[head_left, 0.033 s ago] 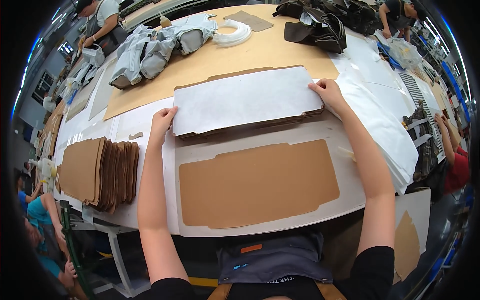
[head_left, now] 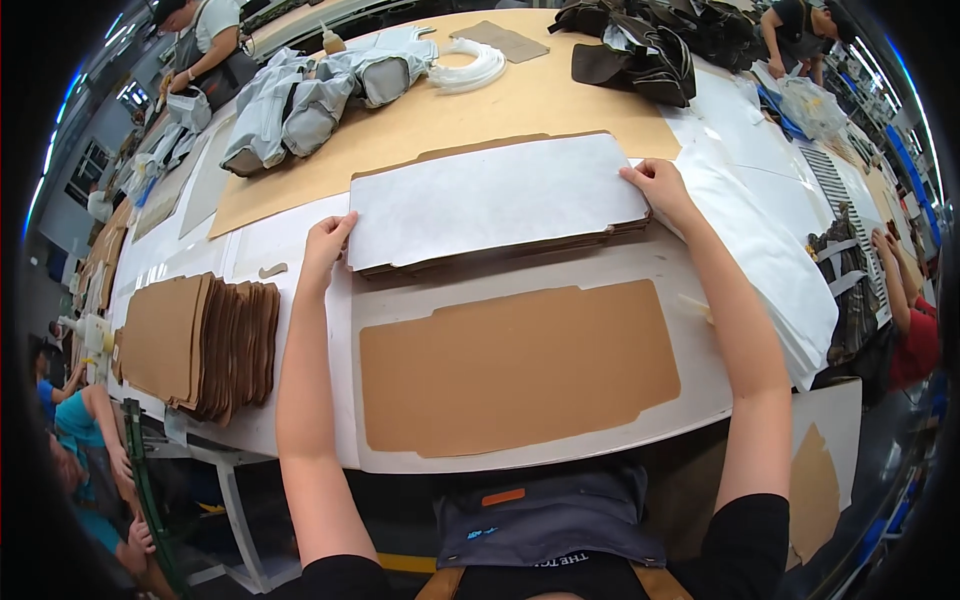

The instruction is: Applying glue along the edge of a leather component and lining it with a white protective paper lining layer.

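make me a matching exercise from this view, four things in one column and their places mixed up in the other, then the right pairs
Things
1. white sheet
2. single brown sheet
3. tall brown stack
4. white coil

Places
A. far part of the table, just right of the grey bundle
B. between the left hand and the right hand, fingers at its two ends
C. left of the left forearm
D. flat between the forearms, close to the table's near edge

Right pairs: 1-B, 2-D, 3-C, 4-A
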Demonstrator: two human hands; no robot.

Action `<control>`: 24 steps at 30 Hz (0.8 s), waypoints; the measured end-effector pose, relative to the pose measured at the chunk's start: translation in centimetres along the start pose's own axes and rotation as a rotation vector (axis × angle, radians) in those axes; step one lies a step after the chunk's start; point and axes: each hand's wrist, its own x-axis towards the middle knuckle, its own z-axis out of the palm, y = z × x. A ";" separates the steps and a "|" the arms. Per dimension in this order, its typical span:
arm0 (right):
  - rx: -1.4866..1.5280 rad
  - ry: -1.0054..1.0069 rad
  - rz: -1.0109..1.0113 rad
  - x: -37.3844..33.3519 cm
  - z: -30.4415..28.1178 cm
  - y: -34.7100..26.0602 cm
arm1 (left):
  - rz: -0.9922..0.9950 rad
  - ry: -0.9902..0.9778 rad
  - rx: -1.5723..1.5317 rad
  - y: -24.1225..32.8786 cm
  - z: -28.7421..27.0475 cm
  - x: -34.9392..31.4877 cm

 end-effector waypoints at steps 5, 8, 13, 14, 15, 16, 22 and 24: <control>-0.030 0.024 -0.029 -0.1 0.0 0.1 | -0.053 -0.009 -0.041 -0.1 0.3 0.0; -0.030 0.033 -0.016 -0.2 -0.2 0.4 | -0.073 -0.013 -0.034 0.4 1.1 -0.4; -0.027 0.042 -0.006 0.1 0.2 0.1 | -0.041 0.023 -0.061 -0.7 0.5 0.2; -0.027 0.045 -0.008 0.0 0.3 0.1 | -0.030 0.040 -0.074 -0.8 0.5 0.3; 0.022 0.052 0.012 0.0 0.2 0.2 | -0.027 0.038 -0.075 -0.8 0.6 0.3; 0.071 0.058 0.031 0.0 0.2 0.2 | -0.024 0.029 -0.074 -0.8 0.6 0.2; 0.020 0.099 -0.006 -0.2 -0.1 0.7 | -0.012 0.036 -0.121 -0.5 1.2 -0.1; 0.021 0.126 -0.034 0.1 0.1 1.0 | 0.006 0.030 -0.122 -0.5 1.3 -0.1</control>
